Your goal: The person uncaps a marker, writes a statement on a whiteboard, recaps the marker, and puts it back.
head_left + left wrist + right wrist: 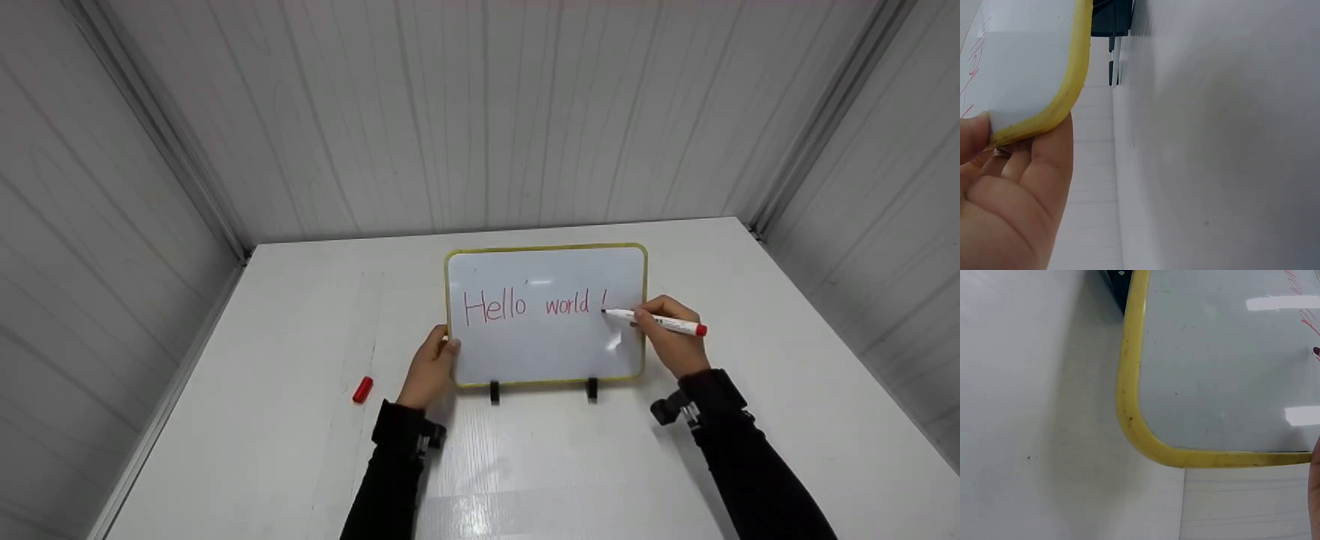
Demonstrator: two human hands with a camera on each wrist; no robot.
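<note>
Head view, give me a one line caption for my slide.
Right hand holds a red marker at a yellow-framed whiteboard reading "Hello world", left hand gripping its edge.

You have one whiteboard (546, 341) with a yellow frame, gripped at its edge by your left hand (430, 369), and it stands on two black feet (494, 391) just below that grip line. You have one red marker (664, 322), pinched in your right hand (670, 335), and one red cap (363, 389) lying well apart to the outside of your left-hand grip. The board carries two written words and one exclamation mark, the mark lying at the tip of the held marker; hands in view: two.
</note>
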